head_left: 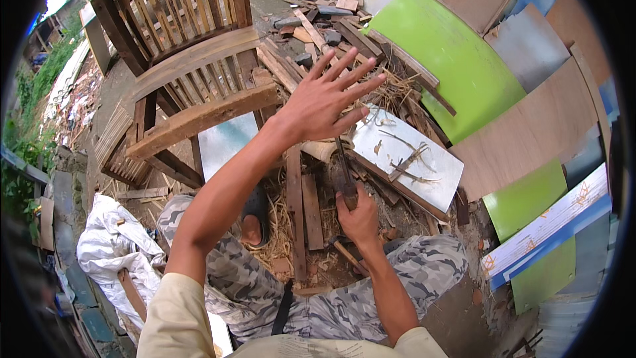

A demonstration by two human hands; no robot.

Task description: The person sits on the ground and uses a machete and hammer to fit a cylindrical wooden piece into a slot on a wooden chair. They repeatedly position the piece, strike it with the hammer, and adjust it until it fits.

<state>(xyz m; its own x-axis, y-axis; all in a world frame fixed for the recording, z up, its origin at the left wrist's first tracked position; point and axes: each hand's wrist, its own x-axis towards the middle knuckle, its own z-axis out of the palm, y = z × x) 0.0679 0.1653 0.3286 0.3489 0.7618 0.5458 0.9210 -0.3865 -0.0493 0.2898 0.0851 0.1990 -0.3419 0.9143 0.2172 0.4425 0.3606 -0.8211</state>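
My left hand (328, 96) is raised in front of me with its fingers spread and nothing in it. Below and to its right, my right hand (360, 215) is closed round the wooden handle of a long, narrow, dark-bladed tool (344, 166). The blade points up and away from me, its far end by my left wrist; I cannot tell its exact kind. Between my knees lies what looks like a hammer (348, 254) with a wooden handle. Wooden planks (295, 219) lie among shavings on the ground near my right hand.
A slatted wooden chair (195, 69) stands at the upper left. A white board (405, 152) with twigs on it lies right of my hands. Scrap wood (331, 20) is heaped ahead. Large green panels (457, 59) lean at right; a white sack (116, 242) lies at left.
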